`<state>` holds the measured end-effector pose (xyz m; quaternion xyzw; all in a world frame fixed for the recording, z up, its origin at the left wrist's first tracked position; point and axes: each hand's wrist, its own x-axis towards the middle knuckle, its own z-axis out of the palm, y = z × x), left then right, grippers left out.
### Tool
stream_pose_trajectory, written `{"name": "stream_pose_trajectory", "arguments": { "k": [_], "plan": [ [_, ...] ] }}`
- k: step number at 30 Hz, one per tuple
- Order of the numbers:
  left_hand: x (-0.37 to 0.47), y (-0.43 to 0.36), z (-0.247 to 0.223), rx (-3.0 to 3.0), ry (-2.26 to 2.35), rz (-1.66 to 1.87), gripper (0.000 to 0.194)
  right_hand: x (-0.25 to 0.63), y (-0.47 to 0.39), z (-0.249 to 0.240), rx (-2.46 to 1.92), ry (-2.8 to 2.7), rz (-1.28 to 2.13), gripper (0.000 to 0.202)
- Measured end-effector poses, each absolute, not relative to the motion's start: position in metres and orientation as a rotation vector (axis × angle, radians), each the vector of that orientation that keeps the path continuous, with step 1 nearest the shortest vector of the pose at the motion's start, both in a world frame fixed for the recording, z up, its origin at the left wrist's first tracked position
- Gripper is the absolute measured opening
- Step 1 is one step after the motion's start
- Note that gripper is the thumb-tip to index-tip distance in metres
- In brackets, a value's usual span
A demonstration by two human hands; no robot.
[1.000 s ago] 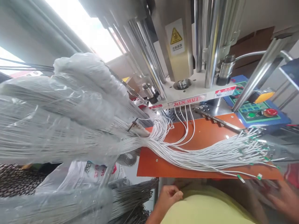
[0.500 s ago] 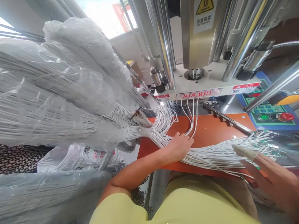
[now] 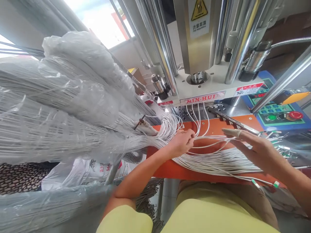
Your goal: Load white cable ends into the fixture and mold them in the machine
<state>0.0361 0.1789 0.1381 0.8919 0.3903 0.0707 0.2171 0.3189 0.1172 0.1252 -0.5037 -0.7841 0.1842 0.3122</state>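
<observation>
My left hand (image 3: 181, 142) pinched some cables (image 3: 211, 138) | my right hand (image 3: 261, 152), fingers parted, was at them | bundle (image 3: 213, 161) lay on orange board (image 3: 170, 171)

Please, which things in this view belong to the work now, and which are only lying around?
Seemingly in the work:
left hand, gripping some white cables
right hand, at the cables
orange board, under them
machine, with several cables running beneath its plate

Probably just lying about:
sack
box

Unclear:
metal bar
</observation>
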Motion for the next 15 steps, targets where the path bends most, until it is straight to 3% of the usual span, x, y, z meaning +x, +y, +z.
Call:
{"name": "stream_pose_trajectory", "arguments": {
  "k": [6, 11, 15],
  "plan": [
    [0.029, 0.182, 0.137, 2.272, 1.024, 0.272, 0.019, 0.304, 0.151, 0.12, -1.307, -2.427, 0.673, 0.047],
    [0.031, 0.179, 0.143, 2.206, 1.051, 0.28, 0.021, 0.3, 0.146, 0.12, -1.423, -2.428, 0.53, 0.011],
    [0.048, 0.158, 0.153, 2.181, 0.933, 0.359, 0.042, 0.282, 0.134, 0.148, -1.124, -2.398, 0.553, 0.026]
  ]
}}
